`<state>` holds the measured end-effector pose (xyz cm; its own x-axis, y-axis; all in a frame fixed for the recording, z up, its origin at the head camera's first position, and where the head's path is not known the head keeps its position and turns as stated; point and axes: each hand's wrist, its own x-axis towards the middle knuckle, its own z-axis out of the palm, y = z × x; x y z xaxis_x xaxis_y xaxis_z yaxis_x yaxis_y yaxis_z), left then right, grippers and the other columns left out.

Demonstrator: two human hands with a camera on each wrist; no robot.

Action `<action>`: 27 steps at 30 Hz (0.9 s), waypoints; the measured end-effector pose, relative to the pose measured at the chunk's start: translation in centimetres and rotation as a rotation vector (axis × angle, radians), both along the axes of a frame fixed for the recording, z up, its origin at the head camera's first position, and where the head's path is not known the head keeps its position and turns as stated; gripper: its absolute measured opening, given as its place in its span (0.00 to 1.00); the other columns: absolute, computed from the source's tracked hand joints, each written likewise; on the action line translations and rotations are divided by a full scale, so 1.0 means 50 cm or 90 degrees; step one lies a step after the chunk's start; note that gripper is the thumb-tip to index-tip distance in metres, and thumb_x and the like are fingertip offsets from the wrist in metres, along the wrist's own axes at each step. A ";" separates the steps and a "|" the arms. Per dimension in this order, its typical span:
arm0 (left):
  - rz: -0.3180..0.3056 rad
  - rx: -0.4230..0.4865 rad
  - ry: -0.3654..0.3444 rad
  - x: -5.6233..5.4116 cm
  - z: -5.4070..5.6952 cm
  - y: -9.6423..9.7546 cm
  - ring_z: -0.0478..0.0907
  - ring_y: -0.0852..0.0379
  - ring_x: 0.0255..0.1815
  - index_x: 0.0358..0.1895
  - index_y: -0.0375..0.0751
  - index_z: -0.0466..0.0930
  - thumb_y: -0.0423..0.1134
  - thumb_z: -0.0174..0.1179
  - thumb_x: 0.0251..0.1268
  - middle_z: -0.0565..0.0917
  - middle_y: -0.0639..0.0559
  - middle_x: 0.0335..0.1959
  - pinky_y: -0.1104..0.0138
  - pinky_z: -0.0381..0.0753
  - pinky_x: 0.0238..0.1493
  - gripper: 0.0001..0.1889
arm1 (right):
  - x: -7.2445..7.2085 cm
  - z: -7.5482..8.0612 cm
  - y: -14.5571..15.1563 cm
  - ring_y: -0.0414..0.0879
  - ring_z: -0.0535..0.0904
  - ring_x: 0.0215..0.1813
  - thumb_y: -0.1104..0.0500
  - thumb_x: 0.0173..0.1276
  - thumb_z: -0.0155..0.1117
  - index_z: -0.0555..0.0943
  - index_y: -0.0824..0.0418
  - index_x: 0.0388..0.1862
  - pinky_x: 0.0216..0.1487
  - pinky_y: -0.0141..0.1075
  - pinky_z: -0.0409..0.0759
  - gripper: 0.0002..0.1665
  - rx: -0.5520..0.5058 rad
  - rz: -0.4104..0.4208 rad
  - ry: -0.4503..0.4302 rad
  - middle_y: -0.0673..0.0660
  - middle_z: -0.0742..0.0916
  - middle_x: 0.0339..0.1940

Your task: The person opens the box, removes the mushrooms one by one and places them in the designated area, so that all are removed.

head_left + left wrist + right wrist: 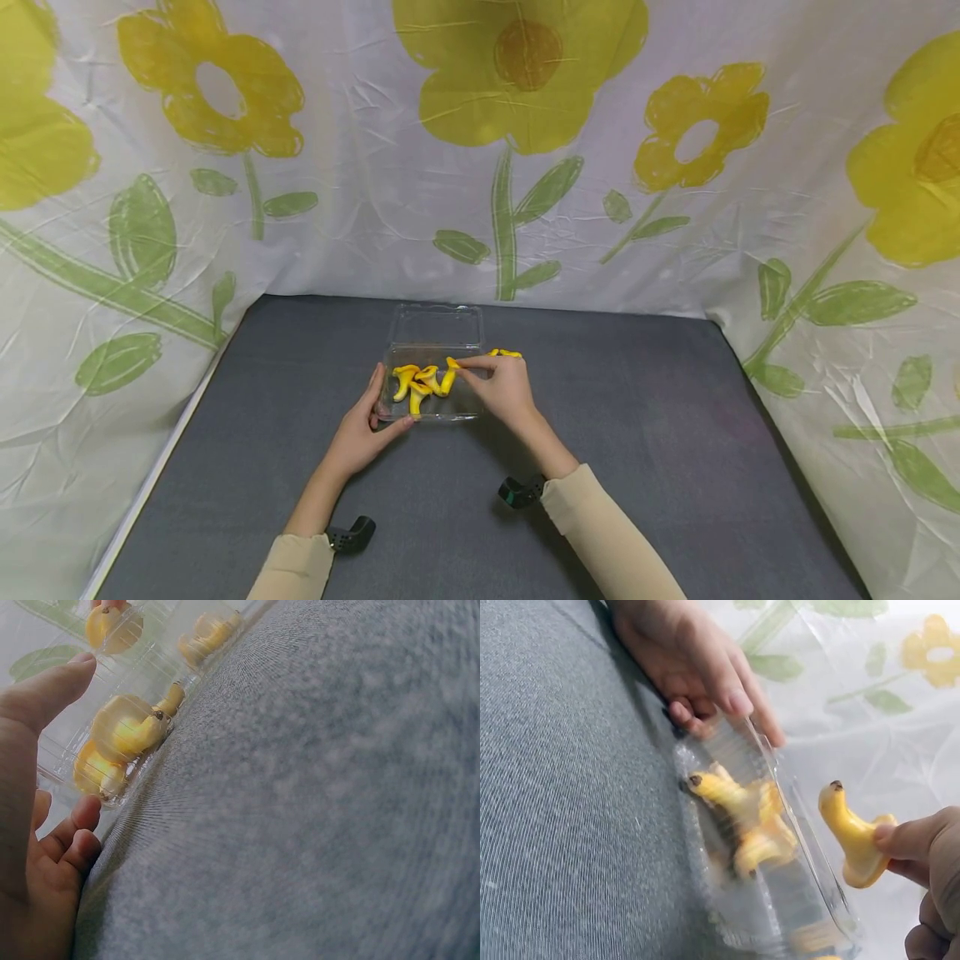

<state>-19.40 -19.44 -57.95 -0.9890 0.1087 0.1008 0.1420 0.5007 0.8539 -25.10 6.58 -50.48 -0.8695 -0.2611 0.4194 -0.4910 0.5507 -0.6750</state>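
Head view: R hand (504, 390) pinched a yellow mushroom (447, 382) btwn thumb & fingertips over the right part of the clear container (459, 408); other mushrooms (417, 398) lay inside, to its left. L hand (358, 435) held the near-left corner. Yellow pcs (510, 353) lay just right of container, on grey table (675, 450). L wrist view: L thumb & fingers around the corner. R wrist view: pinched mushroom apart from the others, dark stem tip showing.
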 end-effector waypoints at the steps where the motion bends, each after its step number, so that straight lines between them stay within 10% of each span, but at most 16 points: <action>1: 0.000 -0.001 0.001 0.000 0.000 0.000 0.64 0.56 0.32 0.89 0.47 0.42 0.49 0.75 0.67 0.59 0.43 0.84 0.66 0.67 0.36 0.58 | 0.000 0.000 0.003 0.33 0.53 0.15 0.63 0.66 0.80 0.95 0.57 0.45 0.21 0.30 0.57 0.09 0.000 -0.004 0.001 0.55 0.92 0.29; 27: 0.005 -0.013 -0.011 -0.004 0.000 0.002 0.64 0.55 0.33 0.89 0.49 0.41 0.52 0.75 0.67 0.63 0.44 0.81 0.66 0.67 0.37 0.58 | -0.032 -0.023 0.140 0.30 0.52 0.09 0.57 0.68 0.79 0.95 0.58 0.45 0.14 0.31 0.55 0.09 -0.071 -0.154 0.014 0.56 0.94 0.38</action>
<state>-19.62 -19.33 -57.96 -0.9914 0.1025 0.0811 0.1229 0.5192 0.8458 -26.72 13.60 -51.62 -0.8913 0.0021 0.4534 -0.3694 0.5767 -0.7287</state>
